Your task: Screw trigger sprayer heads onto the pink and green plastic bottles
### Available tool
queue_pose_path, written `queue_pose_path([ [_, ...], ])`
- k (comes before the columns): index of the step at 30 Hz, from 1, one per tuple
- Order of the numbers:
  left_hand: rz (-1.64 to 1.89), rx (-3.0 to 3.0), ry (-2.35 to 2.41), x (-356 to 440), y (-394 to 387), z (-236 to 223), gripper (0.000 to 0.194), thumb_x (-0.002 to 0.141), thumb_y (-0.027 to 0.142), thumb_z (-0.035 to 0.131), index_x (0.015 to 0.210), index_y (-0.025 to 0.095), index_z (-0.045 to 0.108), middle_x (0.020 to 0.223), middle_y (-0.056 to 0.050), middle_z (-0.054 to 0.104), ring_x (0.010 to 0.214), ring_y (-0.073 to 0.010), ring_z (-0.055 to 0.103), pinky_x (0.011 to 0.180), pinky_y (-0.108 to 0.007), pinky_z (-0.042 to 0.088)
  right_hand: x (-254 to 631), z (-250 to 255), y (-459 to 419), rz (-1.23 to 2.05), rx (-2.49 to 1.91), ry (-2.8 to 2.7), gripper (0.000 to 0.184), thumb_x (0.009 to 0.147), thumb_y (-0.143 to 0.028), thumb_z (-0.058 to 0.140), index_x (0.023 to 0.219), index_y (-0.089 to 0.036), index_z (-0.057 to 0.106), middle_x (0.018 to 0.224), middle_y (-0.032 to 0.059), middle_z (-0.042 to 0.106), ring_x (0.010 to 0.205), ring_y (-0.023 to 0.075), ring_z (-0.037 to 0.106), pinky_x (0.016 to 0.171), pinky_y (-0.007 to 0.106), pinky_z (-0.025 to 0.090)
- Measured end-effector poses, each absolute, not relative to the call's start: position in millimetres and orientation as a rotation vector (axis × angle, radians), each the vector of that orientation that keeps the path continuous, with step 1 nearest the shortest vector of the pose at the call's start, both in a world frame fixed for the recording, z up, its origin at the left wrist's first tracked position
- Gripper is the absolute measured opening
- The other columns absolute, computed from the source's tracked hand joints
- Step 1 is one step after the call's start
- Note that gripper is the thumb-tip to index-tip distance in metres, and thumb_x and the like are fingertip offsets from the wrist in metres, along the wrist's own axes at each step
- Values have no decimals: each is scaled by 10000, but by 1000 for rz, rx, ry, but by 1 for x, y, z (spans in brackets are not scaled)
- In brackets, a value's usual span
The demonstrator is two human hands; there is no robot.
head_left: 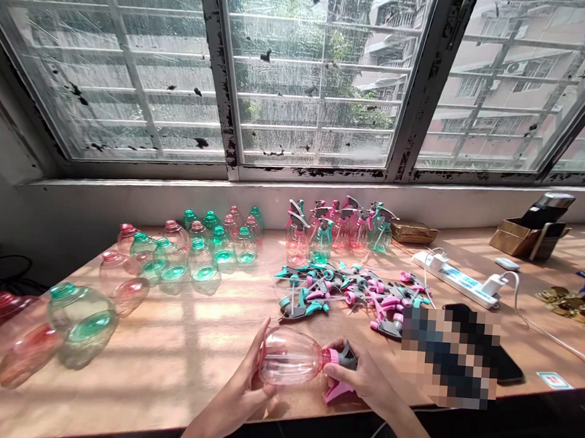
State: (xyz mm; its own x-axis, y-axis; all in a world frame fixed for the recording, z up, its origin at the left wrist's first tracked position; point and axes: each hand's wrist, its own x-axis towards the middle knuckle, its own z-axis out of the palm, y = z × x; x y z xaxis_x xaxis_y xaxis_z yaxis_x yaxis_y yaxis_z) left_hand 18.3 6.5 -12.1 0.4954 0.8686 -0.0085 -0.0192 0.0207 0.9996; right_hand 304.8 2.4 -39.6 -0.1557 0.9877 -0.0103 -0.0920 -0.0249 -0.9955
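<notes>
A clear pink spray bottle (290,357) lies sideways between my hands, just above the front of the table. My left hand (246,379) cups its rounded base, with the fingers partly hidden behind it. At the neck, my right hand (364,377) grips the pink and grey spray head (339,359), which sits on the bottle's mouth. Whether the collar is tight I cannot tell. Just beyond my hands is a heap of loose spray heads (347,289) in pink, teal and grey.
Open pink and green bottles, such as a green one (81,321), stand on the left of the wooden table (161,383). Bottles with spray heads (339,232) stand near the window. A power strip (456,278), a phone (486,346) and a cardboard box (516,238) lie to the right.
</notes>
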Motion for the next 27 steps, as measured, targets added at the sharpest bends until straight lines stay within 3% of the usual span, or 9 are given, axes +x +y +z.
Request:
queue_pose_path([
  [4, 804, 1380, 829, 18, 7, -14, 1107, 911, 384, 831, 1715, 425, 71, 1821, -58, 185, 1623, -371, 269, 1322, -513, 259, 304, -42, 3, 1370, -1067, -1229, 454, 747, -511, 945, 961, -190, 706, 741, -18, 699, 664, 187, 648, 648, 315, 514],
  [8, 766, 1364, 843, 17, 8, -18, 1123, 909, 460, 816, 1731, 329, 63, 1805, -116, 234, 1625, -404, 269, 1308, -530, 293, 303, -42, 3, 1367, -1062, -1235, 470, 732, -538, 942, 947, -191, 709, 728, -20, 684, 648, 192, 646, 626, 323, 522],
  [13, 771, 1388, 866, 17, 8, -15, 1144, 907, 410, 828, 1730, 342, 36, 1833, -88, 125, 1667, -356, 152, 1347, -481, 196, 305, -41, 4, 1346, -1108, -1217, 491, 718, -529, 952, 971, -191, 700, 760, -21, 695, 667, 193, 663, 649, 324, 540],
  [18, 777, 1387, 846, 18, 8, -11, 1152, 925, 460, 793, 1726, 340, -28, 1693, -145, 421, 1523, -339, 434, 1291, -500, 307, 304, -42, 3, 1431, -1064, -1190, 481, 740, -515, 949, 980, -207, 668, 701, -34, 718, 636, 197, 690, 640, 319, 554],
  [24, 733, 1338, 873, 16, 9, -16, 1202, 895, 470, 816, 1733, 223, -9, 1639, -195, 465, 1536, -381, 409, 1280, -504, 315, 304, -40, 2, 1426, -1060, -1184, 467, 735, -501, 956, 960, -203, 676, 711, -34, 715, 641, 192, 688, 631, 315, 556],
  [27, 730, 1338, 877, 16, 9, -16, 1178, 899, 465, 812, 1734, 241, 13, 1642, -190, 466, 1526, -388, 426, 1268, -510, 335, 304, -41, 2, 1390, -1064, -1200, 451, 742, -493, 953, 956, -192, 695, 729, -31, 704, 648, 179, 669, 629, 305, 539],
])
